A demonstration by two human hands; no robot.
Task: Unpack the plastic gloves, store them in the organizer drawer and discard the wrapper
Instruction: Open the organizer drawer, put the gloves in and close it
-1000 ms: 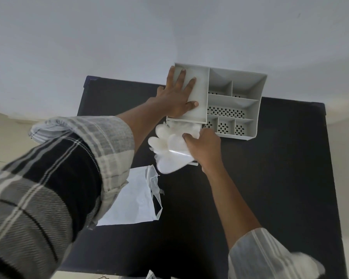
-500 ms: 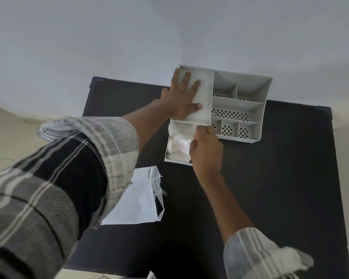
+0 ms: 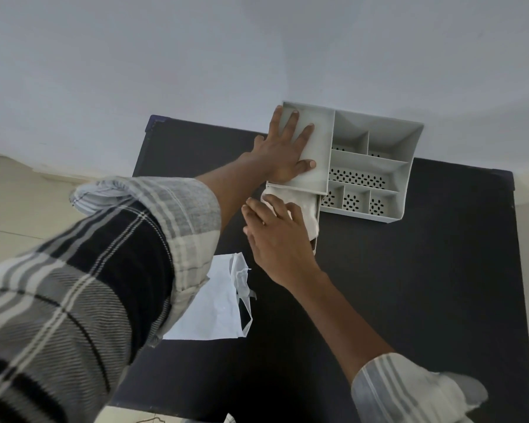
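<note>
A grey plastic organizer (image 3: 409, 178) with several compartments stands at the far side of a black table (image 3: 409, 300). My left hand (image 3: 287, 148) lies flat, fingers spread, on its closed left top. Below that top the drawer (image 3: 317, 239) is pulled out toward me. The whitish plastic gloves (image 3: 307, 209) lie inside it. My right hand (image 3: 278, 236) rests over the drawer, fingers spread and pressing down on the gloves. It hides most of the drawer. The torn white wrapper (image 3: 214, 309) lies flat on the table, near my left sleeve.
A pale wall rises right behind the organizer. The table's left edge drops to a beige floor (image 3: 13, 209). Bare black tabletop stretches right of my right forearm.
My right hand has carried the gloves from in front of the drawer into it, and now presses them down with flat fingers. My left hand has stayed on the organizer top.
</note>
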